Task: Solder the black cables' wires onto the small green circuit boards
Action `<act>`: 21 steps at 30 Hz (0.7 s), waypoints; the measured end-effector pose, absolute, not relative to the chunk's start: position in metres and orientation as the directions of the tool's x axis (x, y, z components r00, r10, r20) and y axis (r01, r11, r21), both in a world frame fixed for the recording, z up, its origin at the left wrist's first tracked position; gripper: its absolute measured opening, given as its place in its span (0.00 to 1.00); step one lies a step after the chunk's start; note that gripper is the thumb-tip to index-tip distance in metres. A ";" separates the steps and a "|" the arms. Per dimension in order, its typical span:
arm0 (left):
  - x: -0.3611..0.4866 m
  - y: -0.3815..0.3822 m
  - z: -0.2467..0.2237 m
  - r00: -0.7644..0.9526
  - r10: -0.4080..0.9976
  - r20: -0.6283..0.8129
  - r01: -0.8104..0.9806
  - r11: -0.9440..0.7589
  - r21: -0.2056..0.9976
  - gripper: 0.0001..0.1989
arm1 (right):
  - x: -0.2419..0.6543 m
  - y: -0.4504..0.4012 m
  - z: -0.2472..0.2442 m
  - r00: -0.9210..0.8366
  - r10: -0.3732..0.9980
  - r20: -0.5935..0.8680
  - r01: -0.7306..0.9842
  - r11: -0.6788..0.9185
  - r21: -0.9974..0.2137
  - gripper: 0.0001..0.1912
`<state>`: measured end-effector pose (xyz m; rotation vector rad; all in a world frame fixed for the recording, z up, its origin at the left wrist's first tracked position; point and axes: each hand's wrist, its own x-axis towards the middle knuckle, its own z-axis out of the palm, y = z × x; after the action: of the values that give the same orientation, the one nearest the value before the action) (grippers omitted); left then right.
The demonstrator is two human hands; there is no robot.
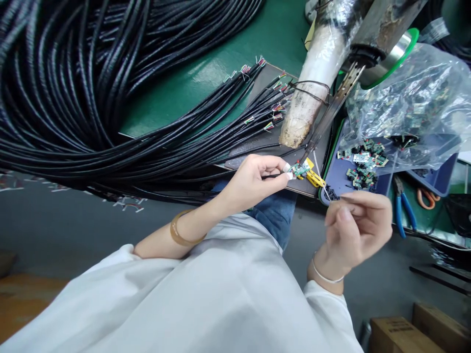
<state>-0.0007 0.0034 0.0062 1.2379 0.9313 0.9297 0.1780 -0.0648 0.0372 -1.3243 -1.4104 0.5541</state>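
My left hand is closed, pinching the end of a black cable between thumb and fingers. The cable's thin wires meet a small green circuit board just past my fingertips. A yellow clip sits against the board. From above, the soldering iron's tip comes down onto or very close to the board. To the right, my right hand is closed in a pinch on a thin silvery strand of solder wire, which runs up toward the clip. Its fingertips are slightly blurred.
Many black cables with stripped, coloured ends lie across the green table. A white wrapped tube hangs over the board. The purple tray holds several circuit boards. Blue-handled pliers and a plastic bag are at right.
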 end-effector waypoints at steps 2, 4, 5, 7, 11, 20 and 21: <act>-0.001 0.004 0.006 0.338 0.939 -0.059 -0.066 0.087 0.994 0.06 | 0.177 -0.069 0.037 0.217 0.923 0.317 0.344 0.231 -0.910 0.11; -0.001 0.005 0.007 0.340 0.939 -0.055 -0.062 0.081 0.995 0.06 | 0.176 -0.068 0.031 0.218 0.918 0.332 0.456 0.205 -0.866 0.11; -0.001 0.005 0.007 0.344 0.937 -0.056 -0.058 0.081 0.995 0.06 | 0.175 -0.065 0.026 0.212 0.905 0.369 0.542 0.205 -0.815 0.09; 0.000 0.006 0.008 0.351 0.935 -0.056 -0.052 0.080 0.995 0.06 | 0.172 -0.058 0.017 0.156 0.872 0.464 0.673 0.249 -0.696 0.06; 0.002 0.007 0.008 0.342 0.939 -0.036 -0.058 0.059 0.997 0.06 | 0.169 -0.043 0.006 0.034 0.827 0.561 0.705 0.377 -0.600 0.08; 0.001 0.009 0.013 0.320 0.947 -0.024 -0.028 0.035 0.999 0.06 | 0.164 -0.033 0.010 0.038 0.768 0.640 0.741 0.408 -0.533 0.08; 0.001 0.009 0.014 0.325 0.945 -0.030 -0.026 0.041 0.999 0.07 | 0.163 -0.033 0.011 0.040 0.765 0.643 0.744 0.406 -0.530 0.08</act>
<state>0.0005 0.0094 0.0135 1.2977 0.9569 0.9529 0.1634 -0.0331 0.0106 -1.3334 -1.6953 0.0272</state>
